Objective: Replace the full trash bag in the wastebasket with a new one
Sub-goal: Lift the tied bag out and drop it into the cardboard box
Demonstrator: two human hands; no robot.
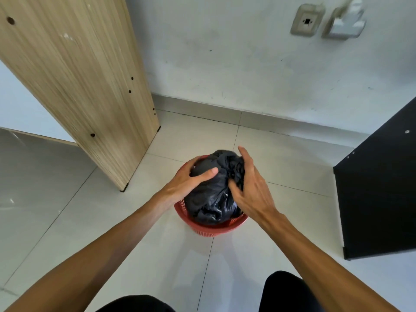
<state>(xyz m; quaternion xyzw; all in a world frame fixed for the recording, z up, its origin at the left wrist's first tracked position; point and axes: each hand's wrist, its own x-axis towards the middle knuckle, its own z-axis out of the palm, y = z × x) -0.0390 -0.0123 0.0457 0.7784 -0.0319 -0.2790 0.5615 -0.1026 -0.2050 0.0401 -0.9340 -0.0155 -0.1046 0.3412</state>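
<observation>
The left hand [191,179] and right hand [249,188] cupped a bulging black plastic trash bag [209,199], fingers curled against it, inside the red mesh wastebasket [211,228]; removal had barely begun.

Two bare forearms reach into view from the bottom corners, with no sleeves, watch, bracelet or rings visible on them. The left hand [191,176] and the right hand [249,188] are ungloved; tendons and veins stand out along the back of the right one and up its forearm. The thumbnail on the left hand is short and unpainted. At the bottom edge, two rounded shapes of black fabric show: the person's knees [286,291] in dark trousers or shorts, plain, with no visible pattern or seams.
</observation>
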